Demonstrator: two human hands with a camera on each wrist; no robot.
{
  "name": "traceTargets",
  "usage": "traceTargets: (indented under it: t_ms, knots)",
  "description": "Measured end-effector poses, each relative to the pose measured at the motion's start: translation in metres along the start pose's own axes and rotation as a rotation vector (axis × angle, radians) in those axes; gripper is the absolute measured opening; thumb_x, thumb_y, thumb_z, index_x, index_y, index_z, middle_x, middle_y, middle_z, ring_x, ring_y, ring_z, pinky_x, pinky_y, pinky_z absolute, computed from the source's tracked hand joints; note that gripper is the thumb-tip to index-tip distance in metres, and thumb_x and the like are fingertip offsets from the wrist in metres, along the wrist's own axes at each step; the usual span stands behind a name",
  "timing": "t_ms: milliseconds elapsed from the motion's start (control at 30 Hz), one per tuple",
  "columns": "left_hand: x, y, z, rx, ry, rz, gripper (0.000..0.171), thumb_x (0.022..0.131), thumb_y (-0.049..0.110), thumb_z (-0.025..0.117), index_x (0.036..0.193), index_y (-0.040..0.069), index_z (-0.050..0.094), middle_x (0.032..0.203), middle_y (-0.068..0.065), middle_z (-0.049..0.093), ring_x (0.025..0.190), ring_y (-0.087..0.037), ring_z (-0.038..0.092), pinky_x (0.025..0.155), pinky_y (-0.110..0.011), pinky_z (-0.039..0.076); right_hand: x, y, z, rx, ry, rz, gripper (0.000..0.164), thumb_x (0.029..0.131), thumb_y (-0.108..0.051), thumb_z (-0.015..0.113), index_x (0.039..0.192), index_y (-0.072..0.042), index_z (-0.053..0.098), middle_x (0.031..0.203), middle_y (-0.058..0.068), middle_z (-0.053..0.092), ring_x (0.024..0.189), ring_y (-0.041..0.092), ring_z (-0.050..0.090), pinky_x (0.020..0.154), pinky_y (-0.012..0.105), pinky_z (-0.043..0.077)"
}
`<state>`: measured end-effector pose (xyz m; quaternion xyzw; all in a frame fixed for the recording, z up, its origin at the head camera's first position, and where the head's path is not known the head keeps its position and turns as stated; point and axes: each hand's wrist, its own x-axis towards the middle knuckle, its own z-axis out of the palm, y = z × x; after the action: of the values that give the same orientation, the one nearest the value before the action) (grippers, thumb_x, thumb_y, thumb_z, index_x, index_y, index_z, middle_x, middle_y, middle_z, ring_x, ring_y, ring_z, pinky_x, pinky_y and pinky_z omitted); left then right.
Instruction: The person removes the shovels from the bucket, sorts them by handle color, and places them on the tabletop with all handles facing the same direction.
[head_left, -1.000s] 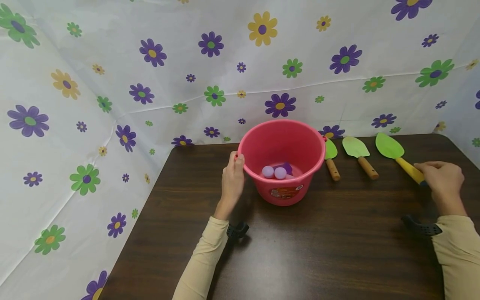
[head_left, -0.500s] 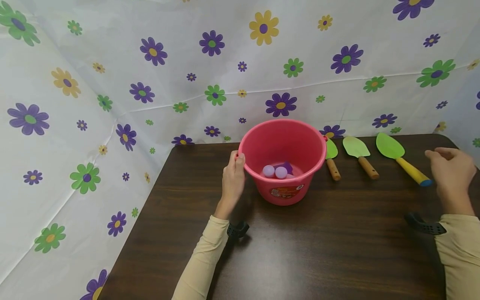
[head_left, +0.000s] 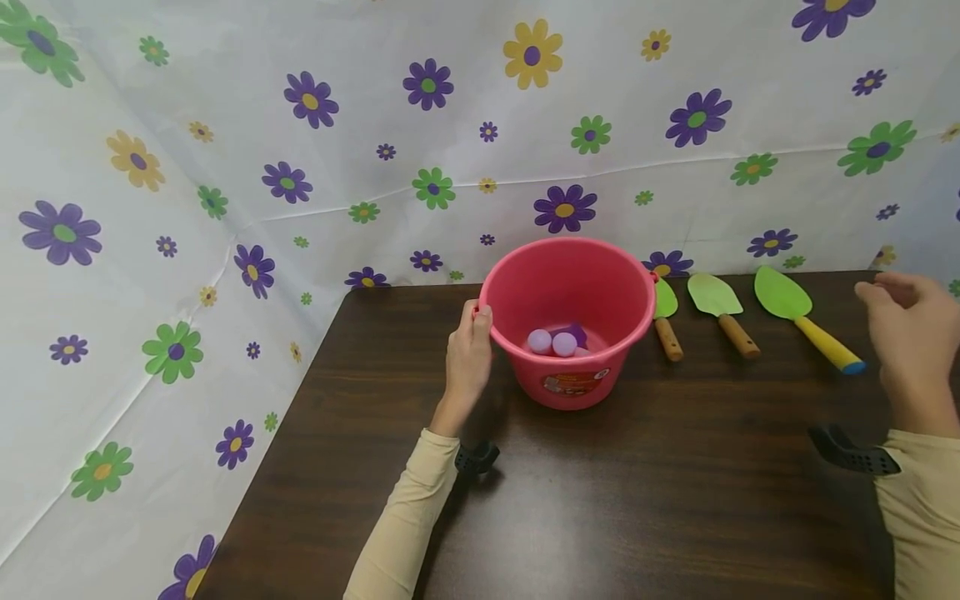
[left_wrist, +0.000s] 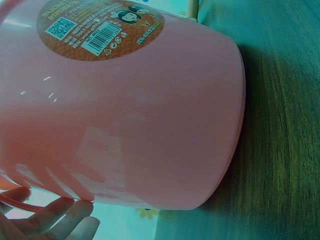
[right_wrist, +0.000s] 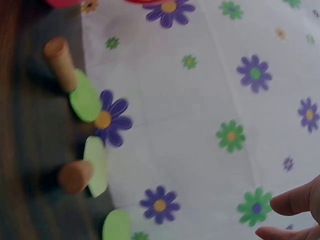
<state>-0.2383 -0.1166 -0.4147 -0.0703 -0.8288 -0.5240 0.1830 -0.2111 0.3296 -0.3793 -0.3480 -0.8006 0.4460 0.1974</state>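
Note:
A pink bucket (head_left: 567,385) with an orange label stands on the dark wooden table. My left hand (head_left: 468,354) grips its left side at the rim; the left wrist view shows the fingers (left_wrist: 82,229) along the bucket's outer wall. Inside lie light purple balls (head_left: 565,344) and a darker purple piece, partly hidden by the near rim. My right hand (head_left: 911,333) holds nothing and hovers to the right of a green trowel with a yellow handle (head_left: 828,346). Its thumb and a finger are apart in the right wrist view.
Two more green trowels with wooden handles, one in the middle (head_left: 738,337) and one partly behind the bucket (head_left: 668,340), lie along the table's back edge. A white flower-printed sheet (head_left: 450,150) hangs behind and on the left. Each wrist wears a black band (head_left: 476,458).
My right hand has left the yellow trowel handle, rising and moving right, and the handle's blue end now shows. The left hand and the bucket have kept their places.

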Motion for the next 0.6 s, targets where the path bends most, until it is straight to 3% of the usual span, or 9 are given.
traceTargets:
  t_ms: [200,300,600]
  knots:
    - [0.001,0.0,0.0,0.006,0.004,0.011,0.05,0.105,0.05,0.036,0.122,0.009,0.059,0.07,-0.005,0.052,0.059,-0.02,0.049,0.052,-0.031,0.036,-0.017,-0.02,-0.003,0.042,0.021,-0.088,0.052,0.106,-0.035,0.048,0.154,-0.016,0.049,0.141,-0.013,0.054,0.127,0.001,0.045,0.111,0.027,0.034]
    - [0.001,-0.001,0.0,0.005,0.006,0.013,0.05,0.105,0.049,0.037,0.123,0.008,0.059,0.07,-0.005,0.051,0.059,-0.02,0.048,0.052,-0.031,0.036,-0.028,-0.033,-0.005,0.047,0.019,-0.157,0.051,0.107,-0.035,0.048,0.154,-0.016,0.049,0.154,-0.002,0.05,0.131,0.005,0.045,0.113,0.028,0.034]
    - [0.001,-0.001,-0.001,0.009,0.007,0.014,0.05,0.104,0.049,0.037,0.123,0.009,0.059,0.07,-0.005,0.05,0.06,-0.02,0.047,0.053,-0.032,0.034,-0.071,-0.061,-0.006,0.121,-0.054,-0.348,0.045,0.107,-0.029,0.052,0.15,-0.014,0.055,0.142,-0.001,0.058,0.124,0.003,0.05,0.113,0.027,0.033]
